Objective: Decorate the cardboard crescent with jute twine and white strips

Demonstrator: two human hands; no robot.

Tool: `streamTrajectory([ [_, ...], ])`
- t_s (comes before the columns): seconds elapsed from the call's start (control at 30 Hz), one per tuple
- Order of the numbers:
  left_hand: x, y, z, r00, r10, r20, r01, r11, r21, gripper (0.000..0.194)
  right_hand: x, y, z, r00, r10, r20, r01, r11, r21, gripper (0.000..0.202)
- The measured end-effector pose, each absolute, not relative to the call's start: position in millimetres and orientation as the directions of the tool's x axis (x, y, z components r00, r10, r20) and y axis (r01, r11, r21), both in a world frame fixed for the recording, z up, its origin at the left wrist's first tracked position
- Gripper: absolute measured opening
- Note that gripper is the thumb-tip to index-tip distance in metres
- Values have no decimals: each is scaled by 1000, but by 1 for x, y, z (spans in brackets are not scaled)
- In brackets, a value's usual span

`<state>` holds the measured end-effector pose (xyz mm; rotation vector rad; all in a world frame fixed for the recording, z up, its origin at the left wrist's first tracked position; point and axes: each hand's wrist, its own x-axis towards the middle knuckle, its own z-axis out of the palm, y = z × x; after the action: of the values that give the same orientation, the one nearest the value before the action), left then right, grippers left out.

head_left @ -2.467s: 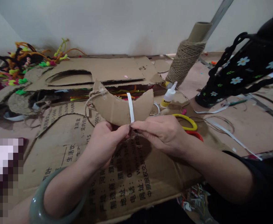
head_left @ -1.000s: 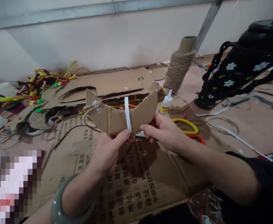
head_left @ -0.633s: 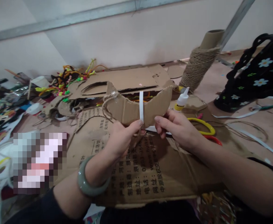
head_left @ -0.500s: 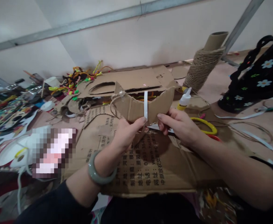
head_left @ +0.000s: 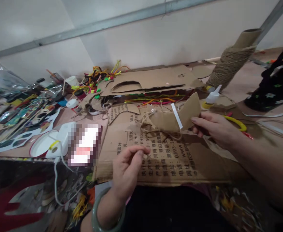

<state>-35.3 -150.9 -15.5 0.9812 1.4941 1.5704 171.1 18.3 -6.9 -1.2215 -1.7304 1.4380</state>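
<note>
A curved cardboard piece (head_left: 164,121) with a white strip (head_left: 176,116) across it hangs tilted above the printed cardboard sheet (head_left: 107,151). My right hand (head_left: 205,127) pinches its right end between thumb and fingers. Twine (head_left: 165,133) trails from the piece's left end, where a small clear blob shows. My left hand (head_left: 130,166) is off the piece, nearer the front edge of the sheet, with its fingers curled and thumb and forefinger together; I cannot make out anything in it.
Behind lie a cut cardboard panel (head_left: 155,77) and coloured pipe cleaners (head_left: 95,77). To the right are a glue bottle (head_left: 211,98), yellow-handled scissors (head_left: 236,122), a twine roll (head_left: 233,61) and a black flowered item (head_left: 271,83). A phone (head_left: 85,145) lies left.
My left hand has let go of the curved piece and drawn back toward the front. The piece now tilts from my right hand. The view has shifted left.
</note>
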Motion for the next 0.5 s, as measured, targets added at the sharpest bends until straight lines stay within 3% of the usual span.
streamTrajectory([
  [0.27,-80,-179,-32,-182,942,283,295,-222,929,21,162,-17,-13,-286,937,-201,428,-63,-901,24],
  [0.5,-100,-178,-33,27,916,400,364,-382,850,28,158,-28,-30,-219,973,-71,487,46,-872,25],
])
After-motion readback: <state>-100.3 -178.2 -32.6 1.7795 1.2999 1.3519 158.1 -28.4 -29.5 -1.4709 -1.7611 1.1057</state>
